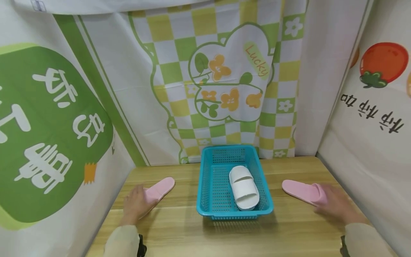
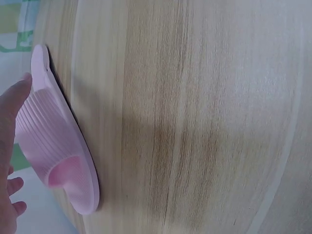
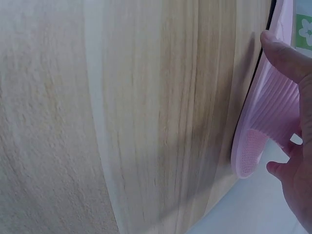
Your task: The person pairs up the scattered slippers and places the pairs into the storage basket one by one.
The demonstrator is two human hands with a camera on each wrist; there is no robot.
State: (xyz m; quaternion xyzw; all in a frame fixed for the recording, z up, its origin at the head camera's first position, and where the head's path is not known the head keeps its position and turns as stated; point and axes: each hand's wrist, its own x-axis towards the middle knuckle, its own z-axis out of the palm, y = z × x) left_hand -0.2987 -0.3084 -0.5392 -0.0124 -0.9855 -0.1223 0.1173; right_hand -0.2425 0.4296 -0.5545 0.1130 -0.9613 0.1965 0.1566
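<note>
Near the left edge of the table [image 1: 224,237], a ribbed pink slipper [image 1: 163,187] is overlapped by the left hand [image 1: 136,204], its grip released. Near the right edge, a matching pink slipper [image 1: 302,190] is covered partly by the blurred right hand [image 1: 335,203]; whether it is grasped cannot be told. Between them, white slip-on footwear [image 1: 244,189] is held in a turquoise perforated plastic basket [image 1: 221,189].

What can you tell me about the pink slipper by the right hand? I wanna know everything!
The slipper is pale pink and looks rubbery, with one wide, ribbed strap. Past the strap, its footbed has a dotted pattern. It lies strap up on the table, right of the basket, its long bare end pointing toward the basket. The right hand is over the strap; whether it grips, I can't tell.
</note>
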